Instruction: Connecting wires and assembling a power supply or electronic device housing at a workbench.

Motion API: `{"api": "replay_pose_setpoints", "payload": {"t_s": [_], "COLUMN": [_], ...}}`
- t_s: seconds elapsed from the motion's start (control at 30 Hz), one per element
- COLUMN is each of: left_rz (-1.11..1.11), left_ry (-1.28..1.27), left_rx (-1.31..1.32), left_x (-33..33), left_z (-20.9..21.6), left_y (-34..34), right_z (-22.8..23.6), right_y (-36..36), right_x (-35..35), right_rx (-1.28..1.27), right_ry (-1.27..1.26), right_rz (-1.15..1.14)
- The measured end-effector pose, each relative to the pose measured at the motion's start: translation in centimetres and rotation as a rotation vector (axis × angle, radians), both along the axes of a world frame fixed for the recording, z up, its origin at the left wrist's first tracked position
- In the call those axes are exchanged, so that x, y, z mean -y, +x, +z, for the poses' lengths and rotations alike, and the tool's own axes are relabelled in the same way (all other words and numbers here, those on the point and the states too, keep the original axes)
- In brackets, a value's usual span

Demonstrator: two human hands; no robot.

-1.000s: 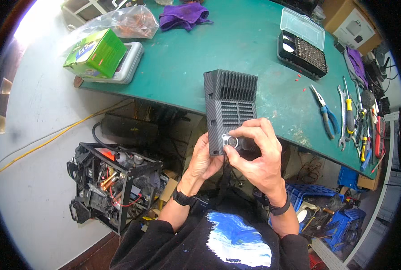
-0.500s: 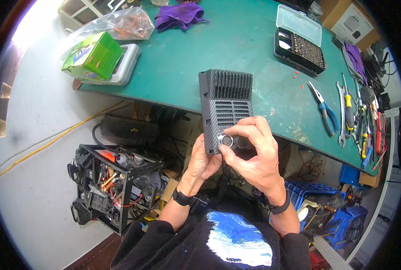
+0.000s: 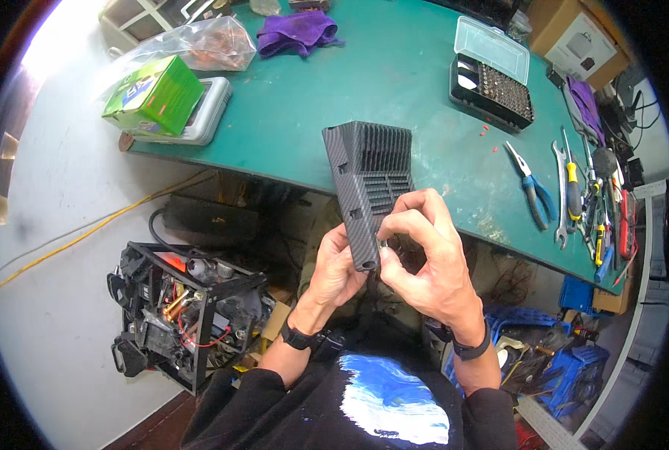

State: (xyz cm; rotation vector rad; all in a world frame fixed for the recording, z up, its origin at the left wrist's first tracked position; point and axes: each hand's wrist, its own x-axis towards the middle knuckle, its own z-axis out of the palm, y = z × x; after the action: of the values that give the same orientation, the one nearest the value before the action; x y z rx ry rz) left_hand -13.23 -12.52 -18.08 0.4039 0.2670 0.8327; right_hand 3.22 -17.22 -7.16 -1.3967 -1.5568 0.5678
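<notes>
A black plastic vent housing [image 3: 343,176] with a carbon-fibre pattern, fins and slatted grille is tilted in front of me, over the bench's near edge. My left hand [image 3: 328,271] is closed around the housing's lower left side. Thumb and forefinger of my right hand [image 3: 438,264] pinch a small round metal-rimmed part [image 3: 382,243] at the housing's lower front. That part shows almost edge-on, mostly behind the fingers, and I cannot tell whether it is fixed to the housing. A round hole shows at the housing's lower end.
On the green workbench [image 3: 379,75] lie a purple cloth [image 3: 297,31], a green box [image 3: 154,94] on a grey case, and an open case of small bits [image 3: 492,86]. Pliers [image 3: 531,187], wrench and screwdrivers lie right. Below stand a black-framed machine [image 3: 192,307] and blue crates [image 3: 574,375].
Both hands have tilted the housing, bringing its left side and lower end more into view. The round part's face has turned away, and the right fingers still pinch it.
</notes>
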Motion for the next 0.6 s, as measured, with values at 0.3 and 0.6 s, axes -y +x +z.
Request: {"api": "replay_pose_setpoints", "payload": {"t_s": [0.3, 0.6], "left_rz": [0.066, -0.039], "left_ry": [-0.016, -0.024], "left_rx": [-0.118, 0.046], "left_x": [0.4, 0.2], "left_z": [1.1, 0.4], "left_y": [0.5, 0.1], "right_z": [-0.2, -1.2], "right_y": [0.1, 0.3], "right_x": [-0.1, 0.2], "right_rx": [0.025, -0.055], "right_ry": [-0.014, 0.008], "right_rz": [0.007, -0.009]}}
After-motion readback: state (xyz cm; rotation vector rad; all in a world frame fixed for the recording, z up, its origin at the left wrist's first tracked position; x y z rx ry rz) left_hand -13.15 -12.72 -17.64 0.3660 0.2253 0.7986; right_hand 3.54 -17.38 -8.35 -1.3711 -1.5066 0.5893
